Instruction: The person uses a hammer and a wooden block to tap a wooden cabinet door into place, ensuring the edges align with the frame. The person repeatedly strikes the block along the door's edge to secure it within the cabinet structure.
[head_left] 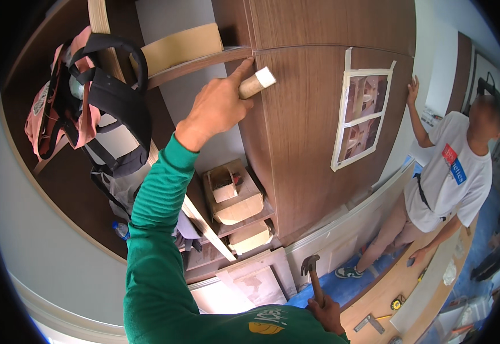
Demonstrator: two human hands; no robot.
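My left hand is raised at the brown wooden cabinet. Its index finger points up and meets the front edge near a shelf end. The other fingers close round a short tan stick with a white end; its exact kind I cannot make out. Low at the front, my right hand grips a claw hammer by its wooden handle, head upward. A taped sheet with two pictures hangs on the cabinet panel to the right of my left hand.
Left, a pink and black backpack hangs by open shelves holding cardboard boxes. A person in a white T-shirt stands at right, one hand on the wall. A wooden board bears a tape measure and a square.
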